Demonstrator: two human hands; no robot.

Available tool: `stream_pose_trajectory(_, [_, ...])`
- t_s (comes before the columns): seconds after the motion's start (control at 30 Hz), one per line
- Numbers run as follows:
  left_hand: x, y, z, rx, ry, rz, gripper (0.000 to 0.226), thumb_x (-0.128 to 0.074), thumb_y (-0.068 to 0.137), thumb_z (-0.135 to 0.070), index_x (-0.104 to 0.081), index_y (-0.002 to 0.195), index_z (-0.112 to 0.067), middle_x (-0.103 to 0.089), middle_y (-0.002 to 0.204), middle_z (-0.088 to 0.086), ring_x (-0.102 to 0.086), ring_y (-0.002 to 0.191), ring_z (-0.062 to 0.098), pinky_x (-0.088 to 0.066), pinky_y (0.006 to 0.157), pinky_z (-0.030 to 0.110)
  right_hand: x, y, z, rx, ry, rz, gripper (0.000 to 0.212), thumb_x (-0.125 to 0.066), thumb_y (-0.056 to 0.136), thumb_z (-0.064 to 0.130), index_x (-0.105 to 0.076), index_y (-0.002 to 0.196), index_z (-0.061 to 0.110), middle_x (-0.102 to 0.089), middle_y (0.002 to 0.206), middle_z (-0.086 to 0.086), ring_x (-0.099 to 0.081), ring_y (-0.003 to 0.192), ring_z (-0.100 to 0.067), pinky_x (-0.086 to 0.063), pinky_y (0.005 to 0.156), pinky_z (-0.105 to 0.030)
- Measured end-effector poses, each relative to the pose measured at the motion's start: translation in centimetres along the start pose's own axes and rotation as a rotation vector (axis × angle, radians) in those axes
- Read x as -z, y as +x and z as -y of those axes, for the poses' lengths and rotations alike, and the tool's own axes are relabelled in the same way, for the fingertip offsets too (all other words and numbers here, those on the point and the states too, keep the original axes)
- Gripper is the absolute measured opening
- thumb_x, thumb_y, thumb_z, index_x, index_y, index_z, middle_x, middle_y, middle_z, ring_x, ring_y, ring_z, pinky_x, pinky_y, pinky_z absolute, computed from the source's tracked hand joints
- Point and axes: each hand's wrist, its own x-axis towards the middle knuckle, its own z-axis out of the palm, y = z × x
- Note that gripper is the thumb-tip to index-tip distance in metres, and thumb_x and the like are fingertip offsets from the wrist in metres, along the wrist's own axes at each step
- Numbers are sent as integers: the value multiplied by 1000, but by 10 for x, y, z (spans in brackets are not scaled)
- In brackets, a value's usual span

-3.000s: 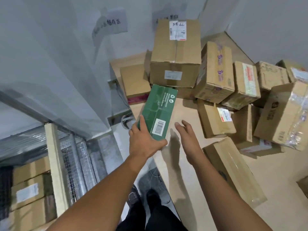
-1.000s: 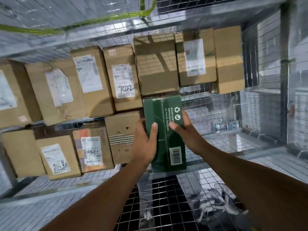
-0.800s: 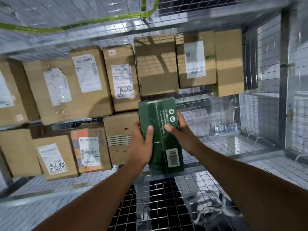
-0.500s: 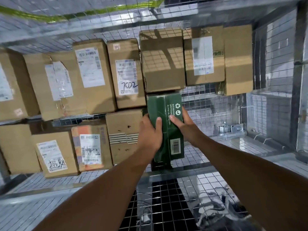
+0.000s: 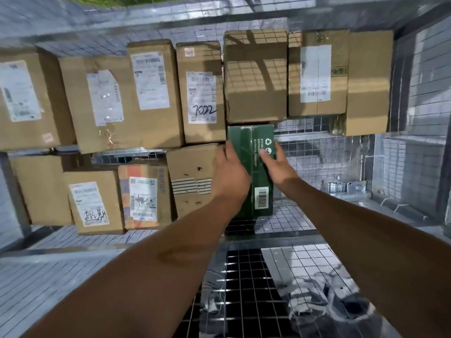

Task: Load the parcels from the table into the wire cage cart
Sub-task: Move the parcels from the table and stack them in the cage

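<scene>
**Green parcel held upright in the cage, both hands on it**

The green parcel (image 5: 261,181) stands on end inside the wire cage cart (image 5: 322,152), at the front of the stacked cardboard. It has white recycling marks near the top and a barcode sticker low on the face. Its top edge sits right under the plain brown box (image 5: 255,76), touching or nearly so. Its left side is against the striped box (image 5: 192,181). Its bottom end is at the mesh floor (image 5: 288,220); I cannot tell whether it rests there.

The left hand (image 5: 231,174) grips the parcel's left edge, with the thumb on the front face and the fingers hidden round the side. The right hand (image 5: 278,164) holds the right edge, with the thumb laid across the front face by the recycling marks and the fingers at the side. Both forearms reach in from the bottom of the view.

The upper row also holds the box marked 7022 (image 5: 201,93), just left of the plain brown one, and a white-labelled box (image 5: 317,74) to its right. In the lower row, left of the striped box, are an orange-patched box (image 5: 144,193) and then a box with a scrawled label (image 5: 95,203). Open mesh shows to the right of the green parcel.
</scene>
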Motion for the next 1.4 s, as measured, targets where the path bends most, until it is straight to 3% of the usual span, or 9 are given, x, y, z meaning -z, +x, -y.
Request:
stream_pose_trajectory(0.1, [20,-5,-8,-159,97,3,61,-51,101,-14,-29,157,-6,-36,152,15,-41,138,30,-42,115,42,14,-14,10,6,-63,-54,82,-41,98,76,-6,164,44,-18,174,0,-28,156,-29,-22,127,-53])
stream_pose_trajectory(0.2, [43,-7,-17,-293,217,45,62,-52,101,-20,-31,157,-5,-42,149,15,-40,137,30,-37,117,40,24,-32,25,55,-105,-121,107,-45,76,96,-14,164,42,-26,171,-3,-33,153,-29,-31,124,-50])
stream_pose_trajectory(0.27, [58,-15,-28,-336,312,102,64,-51,101,-25,-30,157,-5,-40,151,15,-36,140,31,-33,120,41,33,-51,37,30,-113,-181,115,-40,66,102,-18,163,44,-25,172,-3,-29,156,-29,-29,125,-51])
stream_pose_trajectory(0.43, [105,-61,-77,-358,520,267,69,-51,101,-31,-23,160,-8,-25,165,14,-14,156,35,-19,127,46,42,-152,88,76,-139,-243,84,-42,93,81,-24,164,40,-30,170,-4,-34,153,-30,-30,123,-50])
stream_pose_trajectory(0.57, [157,-113,-119,-464,448,246,48,-53,100,-33,-48,143,-13,-48,148,13,-39,138,32,-39,111,43,48,-249,119,97,-103,-370,69,-43,104,62,-26,164,33,-32,169,-4,-33,153,-27,-26,120,-41])
stream_pose_trajectory(0.83, [264,-213,-180,-663,489,205,61,-53,100,-51,-43,151,-18,-49,150,12,-41,139,33,-39,114,43,54,-447,143,225,143,-609,67,-50,106,53,-28,164,29,-34,167,0,-34,153,-22,-28,117,-36])
stream_pose_trajectory(0.97, [298,-269,-222,-755,583,233,65,-55,96,-56,-46,148,-18,-47,153,13,-40,142,34,-38,115,47,59,-544,120,220,94,-772,67,-53,105,51,-31,163,26,-33,168,-3,-32,154,-20,-25,122,-36])
stream_pose_trajectory(1.13, [292,-365,-276,-894,524,264,63,-54,95,-55,-48,146,-18,-49,151,14,-43,140,37,-40,110,45,70,-661,73,152,-13,-990,75,-56,101,58,-30,164,26,-31,169,-6,-27,156,-25,-21,128,-42])
stream_pose_trajectory(1.4, [254,-559,-280,-1457,955,230,66,-52,96,-54,-42,151,-20,-51,150,13,-44,138,35,-37,114,40,-10,-833,-69,-82,206,-1290,87,-50,91,75,-28,163,32,-30,169,-10,-27,156,-30,-24,126,-48])
